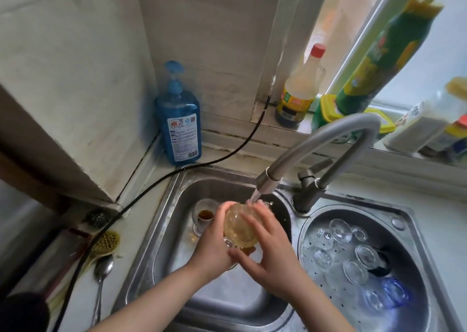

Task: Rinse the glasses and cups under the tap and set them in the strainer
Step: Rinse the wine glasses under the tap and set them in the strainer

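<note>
- An amber glass point(240, 228) is being gripped by the left hand point(214, 245) and right hand point(270, 253), tilted under the running tap point(265, 182) for rinsing
- Rinsed glasses point(353, 258) are being drained upside down in the strainer point(313, 276)

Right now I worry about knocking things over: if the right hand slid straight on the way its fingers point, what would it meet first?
The right hand points up-left across the held glass. Past that and the left hand, the standing glass with brown liquid comes next, though depth is unclear.
</note>
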Available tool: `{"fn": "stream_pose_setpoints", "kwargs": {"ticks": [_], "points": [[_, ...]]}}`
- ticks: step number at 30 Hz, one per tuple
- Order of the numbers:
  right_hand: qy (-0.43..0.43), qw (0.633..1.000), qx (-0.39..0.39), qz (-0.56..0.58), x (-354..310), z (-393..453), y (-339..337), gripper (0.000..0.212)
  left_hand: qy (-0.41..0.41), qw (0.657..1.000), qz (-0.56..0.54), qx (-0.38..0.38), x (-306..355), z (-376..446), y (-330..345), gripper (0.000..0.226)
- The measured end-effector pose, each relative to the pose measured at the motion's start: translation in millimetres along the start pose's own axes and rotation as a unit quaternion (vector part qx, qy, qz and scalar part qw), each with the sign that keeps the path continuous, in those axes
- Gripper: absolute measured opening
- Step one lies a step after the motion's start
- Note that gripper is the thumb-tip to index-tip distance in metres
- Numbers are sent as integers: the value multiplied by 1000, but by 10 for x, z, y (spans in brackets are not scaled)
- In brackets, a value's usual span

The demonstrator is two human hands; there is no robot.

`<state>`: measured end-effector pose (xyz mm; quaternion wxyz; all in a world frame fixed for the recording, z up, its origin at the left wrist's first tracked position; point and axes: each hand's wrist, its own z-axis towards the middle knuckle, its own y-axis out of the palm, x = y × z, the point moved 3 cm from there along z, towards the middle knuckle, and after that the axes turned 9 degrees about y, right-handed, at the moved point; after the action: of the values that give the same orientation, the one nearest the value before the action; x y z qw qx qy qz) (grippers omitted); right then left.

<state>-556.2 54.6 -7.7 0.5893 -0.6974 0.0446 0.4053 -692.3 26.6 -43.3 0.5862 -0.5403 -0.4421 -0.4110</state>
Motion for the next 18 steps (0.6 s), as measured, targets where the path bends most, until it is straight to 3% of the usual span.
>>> {"fn": "stream_pose_setpoints", "kwargs": {"ticks": [2,4,12,16,18], "points": [[-37,996,-35,-76,-41,-9,10,67,0,1000,19,-11,10,-4,11,91],[-16,991,-93,-90,-74,19,41,71,0,1000,22,-5,31,1,26,89],[-60,989,-111,-79,22,-29,-112,65,-6,999,48,23,6,33,6,95],[-166,948,-53,-266,244,59,-177,48,4,999,48,7,17,40,-5,92],[-182,921,-63,-339,295,135,-147,59,6,999,50,-9,31,43,-17,91]]}}
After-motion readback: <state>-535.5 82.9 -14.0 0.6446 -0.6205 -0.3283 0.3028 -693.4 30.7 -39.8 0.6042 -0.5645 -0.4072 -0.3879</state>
